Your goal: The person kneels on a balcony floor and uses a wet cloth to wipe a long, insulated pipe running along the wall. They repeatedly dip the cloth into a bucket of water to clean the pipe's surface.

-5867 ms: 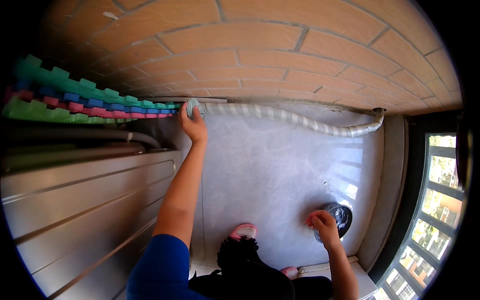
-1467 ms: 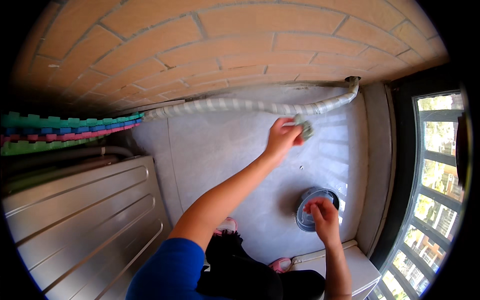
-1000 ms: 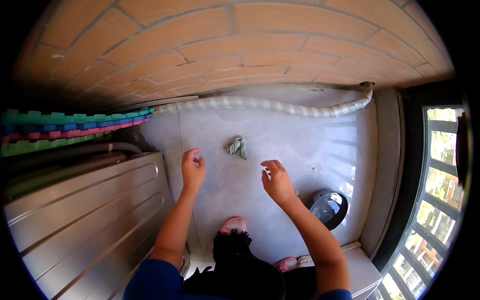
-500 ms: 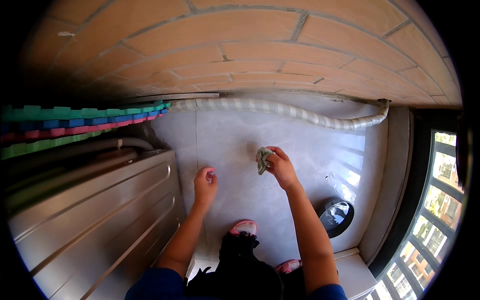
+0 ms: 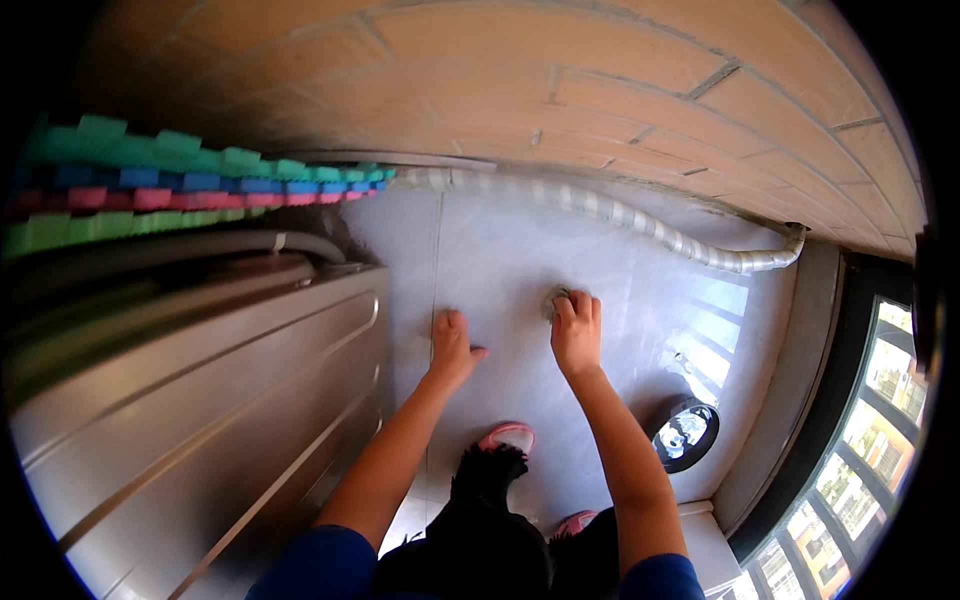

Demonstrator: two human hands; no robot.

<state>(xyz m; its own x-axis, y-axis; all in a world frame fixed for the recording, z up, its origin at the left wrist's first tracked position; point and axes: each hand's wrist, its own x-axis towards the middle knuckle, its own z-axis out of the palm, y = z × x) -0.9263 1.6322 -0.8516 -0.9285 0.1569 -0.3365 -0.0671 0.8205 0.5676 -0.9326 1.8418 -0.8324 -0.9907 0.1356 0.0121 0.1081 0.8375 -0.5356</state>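
Note:
A small crumpled grey-green cloth (image 5: 551,303) is gripped in the fingers of my right hand (image 5: 577,338), over the pale grey floor (image 5: 510,385). The cloth appears pressed to the floor, partly covered by my fingers. To the left, my left hand (image 5: 455,346) is held low over the floor with its thumb stuck out to the side. Nothing shows in it, and its fingertips point away from me, partly hidden.
A wrapped pale hose (image 5: 620,215) runs along the brick wall (image 5: 480,90). At left stand colourful foam mats (image 5: 180,190) and a metal-panelled appliance (image 5: 220,420). A round black bucket (image 5: 712,440) with shiny contents is at right, near a barred window (image 5: 860,440).
My right hand has turned over and brought the cloth down to the floor. The left hand has reached forward, its thumb now spread. The whole view has tilted and shifted slightly.

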